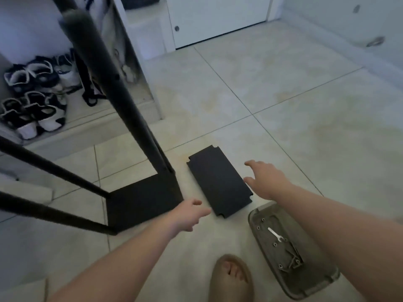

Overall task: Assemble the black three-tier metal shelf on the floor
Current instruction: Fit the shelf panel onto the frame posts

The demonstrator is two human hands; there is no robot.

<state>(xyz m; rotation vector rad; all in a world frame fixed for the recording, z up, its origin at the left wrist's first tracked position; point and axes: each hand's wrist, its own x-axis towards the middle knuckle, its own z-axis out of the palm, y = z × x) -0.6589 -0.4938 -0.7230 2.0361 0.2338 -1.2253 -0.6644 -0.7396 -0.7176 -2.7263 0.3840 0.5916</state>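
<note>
A black metal shelf frame [141,201] stands on the tiled floor at the left, its bottom tier down and several long black posts [122,105] rising toward the camera. A loose black shelf panel [219,182] lies flat on the floor just right of the frame. My left hand [192,212] hovers with relaxed fingers near the panel's near left corner, holding nothing. My right hand [265,179] is spread above the panel's right edge, also holding nothing. Whether either hand touches the panel I cannot tell.
A grey tray [327,277] with several screws and a small white wrench [275,234] lies at the lower right. My sandalled foot [232,277] is at the bottom centre. Several shoes [32,97] sit in an alcove at the left; a white door [218,18] is at the back.
</note>
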